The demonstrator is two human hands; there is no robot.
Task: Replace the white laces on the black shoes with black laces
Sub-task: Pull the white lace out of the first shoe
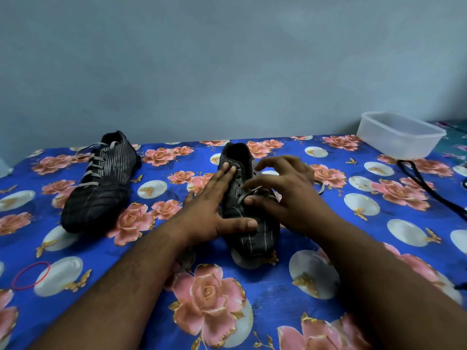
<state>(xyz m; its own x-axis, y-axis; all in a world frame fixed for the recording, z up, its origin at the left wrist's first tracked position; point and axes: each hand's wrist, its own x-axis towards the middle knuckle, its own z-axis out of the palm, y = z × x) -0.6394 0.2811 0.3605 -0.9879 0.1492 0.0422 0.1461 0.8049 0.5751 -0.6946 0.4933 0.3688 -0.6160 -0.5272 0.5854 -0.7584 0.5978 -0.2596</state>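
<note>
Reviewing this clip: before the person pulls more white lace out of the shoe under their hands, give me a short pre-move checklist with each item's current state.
1. Near shoe steadied: left hand lies flat along its side, thumb across the toe. Ok.
2. White lace gripped: right hand hovers over it with curled fingers; a firm pinch is unclear. Cannot tell.
3. Upper eyelets freed: they look empty. Ok.
4. Black laces available: lying on the cloth right of the shoe. Ok.
5. Far shoe unlaced: white lace still threaded. Not ok.
</note>
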